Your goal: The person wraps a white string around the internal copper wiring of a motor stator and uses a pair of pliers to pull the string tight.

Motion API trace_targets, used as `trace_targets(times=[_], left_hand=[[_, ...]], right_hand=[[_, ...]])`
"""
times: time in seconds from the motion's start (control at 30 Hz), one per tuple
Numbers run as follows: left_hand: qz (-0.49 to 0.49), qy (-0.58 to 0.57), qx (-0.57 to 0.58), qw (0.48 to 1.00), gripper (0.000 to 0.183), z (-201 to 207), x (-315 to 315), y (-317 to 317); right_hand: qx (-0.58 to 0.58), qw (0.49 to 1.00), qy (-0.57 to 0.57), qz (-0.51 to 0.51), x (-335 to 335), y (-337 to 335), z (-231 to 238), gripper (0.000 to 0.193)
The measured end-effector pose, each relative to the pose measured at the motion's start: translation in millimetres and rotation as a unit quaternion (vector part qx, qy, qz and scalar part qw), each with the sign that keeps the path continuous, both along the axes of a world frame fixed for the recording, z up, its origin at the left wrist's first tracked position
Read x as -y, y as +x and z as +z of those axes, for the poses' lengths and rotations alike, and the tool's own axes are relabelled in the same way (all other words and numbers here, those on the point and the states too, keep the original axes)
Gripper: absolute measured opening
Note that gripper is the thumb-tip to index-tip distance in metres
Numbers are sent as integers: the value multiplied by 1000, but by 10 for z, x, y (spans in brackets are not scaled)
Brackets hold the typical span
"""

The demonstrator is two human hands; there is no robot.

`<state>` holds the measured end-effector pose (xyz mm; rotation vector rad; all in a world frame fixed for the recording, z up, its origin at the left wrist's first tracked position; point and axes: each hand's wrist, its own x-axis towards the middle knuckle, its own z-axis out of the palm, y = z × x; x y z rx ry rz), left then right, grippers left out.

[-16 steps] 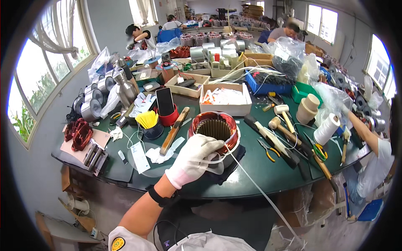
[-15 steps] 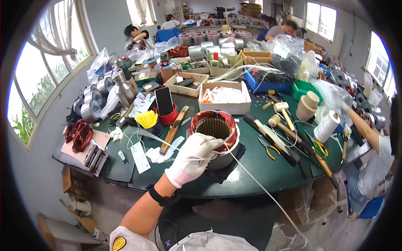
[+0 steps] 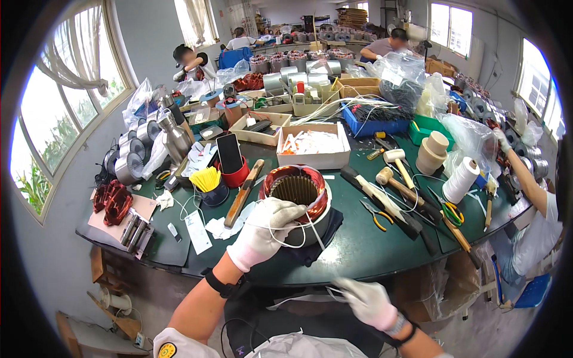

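A motor stator (image 3: 320,192) with red-brown copper windings stands upright on a dark cloth (image 3: 334,227) at the middle of the table's near side. My left hand (image 3: 262,231), in a white glove, is closed at the near left of its rim, fingers pinching a white cord (image 3: 317,235). That cord loops below the fingers and hangs over the stator's front. Lower right, off the table's front edge, my right hand (image 3: 365,303), gloved too and slightly blurred, is closed on a stretch of white cord. What the left fingertips press against is partly hidden.
Right of the stator lie pliers (image 3: 378,216), mallets (image 3: 394,179), scissors (image 3: 450,212) and a cord spool (image 3: 462,181). A wooden stick (image 3: 245,194), a phone (image 3: 229,152) and a paper tag (image 3: 197,231) are leftward. Behind stands a white box (image 3: 313,156). Other people work around.
My right hand has come into view at the lower right. The cord, earlier stretched taut toward the lower right, now hangs in loops at the stator. My left hand stays at the rim.
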<state>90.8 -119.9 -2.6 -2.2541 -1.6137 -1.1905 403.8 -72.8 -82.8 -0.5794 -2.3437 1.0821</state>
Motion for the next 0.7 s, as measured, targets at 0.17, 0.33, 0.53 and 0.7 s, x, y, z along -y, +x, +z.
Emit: trace_targets(times=[0.17,0.33,0.53,0.7], left_hand=[[-49,4,18,999,46,98,-46,-68],[-72,8,40,997,47,29,-57,-84],[-68,23,37,997,45,35,-76,-45],[-58,39,23,997,48,-54,-53,-76]], right_hand=[[244,909,33,-336,111,3495,-2169,23],[477,841,-23,-255,211,4475,-1997,38],[148,907,317,-234,-426,1013,385,37],[-74,969,233,25,-630,-944,985,43]])
